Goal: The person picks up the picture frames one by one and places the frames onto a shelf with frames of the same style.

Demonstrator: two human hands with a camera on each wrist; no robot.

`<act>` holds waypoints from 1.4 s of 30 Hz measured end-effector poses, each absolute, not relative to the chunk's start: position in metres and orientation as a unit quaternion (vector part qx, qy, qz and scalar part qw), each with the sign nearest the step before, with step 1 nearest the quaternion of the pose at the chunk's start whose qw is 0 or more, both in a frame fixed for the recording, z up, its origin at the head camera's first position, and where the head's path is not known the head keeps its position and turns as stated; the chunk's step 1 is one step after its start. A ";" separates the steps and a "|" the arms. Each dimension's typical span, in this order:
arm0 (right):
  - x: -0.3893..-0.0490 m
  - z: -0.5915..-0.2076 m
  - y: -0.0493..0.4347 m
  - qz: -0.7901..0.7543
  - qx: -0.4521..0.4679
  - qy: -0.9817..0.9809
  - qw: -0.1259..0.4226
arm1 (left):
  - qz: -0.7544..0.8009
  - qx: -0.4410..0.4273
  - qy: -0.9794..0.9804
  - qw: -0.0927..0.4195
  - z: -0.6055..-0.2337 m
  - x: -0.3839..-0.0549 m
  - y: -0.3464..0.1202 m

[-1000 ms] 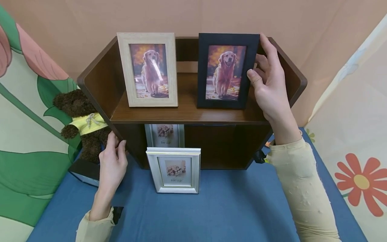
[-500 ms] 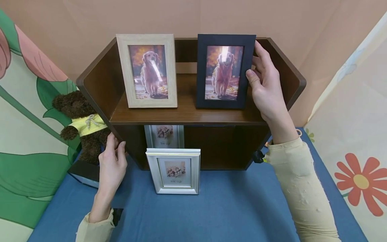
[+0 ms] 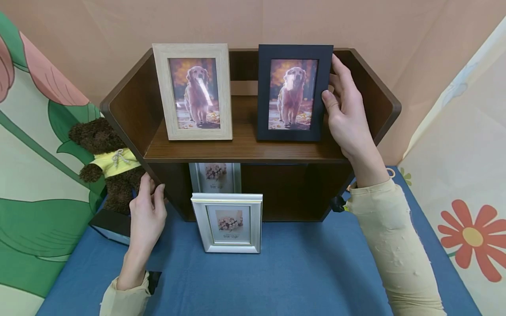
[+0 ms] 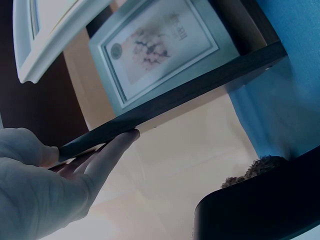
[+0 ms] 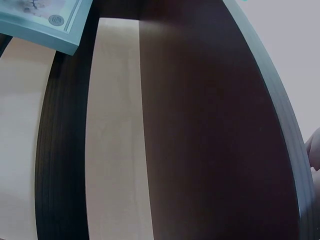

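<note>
On the brown shelf's point(image 3: 245, 149) upper board, a black photo frame point(image 3: 293, 94) with a dog picture stands upright at the right. My right hand point(image 3: 349, 118) holds its right edge, thumb toward the front; some fingers are hidden behind it. Left of it stands a cream photo frame point(image 3: 199, 92) with the same picture. Lower down, my left hand point(image 3: 147, 215) grips the front edge of the shelf's left side panel. In the left wrist view, that panel lies between the thumb and fingers point(image 4: 112, 155). The right wrist view shows mostly the shelf's inside.
A silver photo frame point(image 3: 227, 224) stands at the shelf's lower front, with a second silver frame point(image 3: 215, 177) behind it inside. A brown teddy bear point(image 3: 114, 162) in yellow sits by the left panel, above a dark box point(image 3: 112, 224). A blue cloth point(image 3: 284, 272) covers the table.
My right hand has shifted slightly left, and the black frame's right edge has moved left with it. Glare now shows on its picture. My left hand keeps its place on the side panel.
</note>
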State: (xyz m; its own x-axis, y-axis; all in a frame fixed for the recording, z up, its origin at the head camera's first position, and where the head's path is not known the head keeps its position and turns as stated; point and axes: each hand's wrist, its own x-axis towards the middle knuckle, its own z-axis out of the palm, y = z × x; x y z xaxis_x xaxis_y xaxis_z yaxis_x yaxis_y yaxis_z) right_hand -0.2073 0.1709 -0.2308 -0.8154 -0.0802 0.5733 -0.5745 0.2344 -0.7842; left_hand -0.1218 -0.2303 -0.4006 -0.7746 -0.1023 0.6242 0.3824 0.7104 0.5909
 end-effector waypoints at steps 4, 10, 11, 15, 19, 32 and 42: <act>-0.205 -0.232 0.171 0.579 0.210 -0.759 0.213 | -0.373 -0.081 -0.866 0.323 -0.401 -0.122 -0.230; -0.199 -0.234 0.171 0.588 0.209 -0.752 0.214 | -0.375 -0.077 -0.867 0.319 -0.401 -0.123 -0.229; -0.199 -0.234 0.171 0.588 0.209 -0.751 0.215 | -0.376 -0.077 -0.867 0.319 -0.401 -0.123 -0.229; -0.195 -0.234 0.171 0.586 0.205 -0.753 0.219 | -0.377 -0.076 -0.867 0.317 -0.400 -0.124 -0.229; -0.187 -0.235 0.172 0.579 0.198 -0.757 0.229 | -0.377 -0.076 -0.867 0.317 -0.400 -0.124 -0.229; -0.147 -0.247 0.181 0.556 0.245 -0.751 0.260 | -0.375 -0.073 -0.868 0.316 -0.399 -0.121 -0.229; -0.114 -0.269 0.181 0.547 0.284 -0.748 0.245 | -0.376 -0.073 -0.868 0.316 -0.398 -0.121 -0.229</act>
State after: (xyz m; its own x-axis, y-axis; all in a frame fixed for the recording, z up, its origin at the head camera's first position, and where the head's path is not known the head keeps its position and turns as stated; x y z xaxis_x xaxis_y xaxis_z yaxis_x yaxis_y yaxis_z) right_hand -0.1143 0.1812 -0.2689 -0.7191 -0.1565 0.6771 -0.6926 0.2404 -0.6801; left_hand -0.1210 -0.2288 -0.3981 -0.7896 -0.1110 0.6035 0.3648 0.7059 0.6071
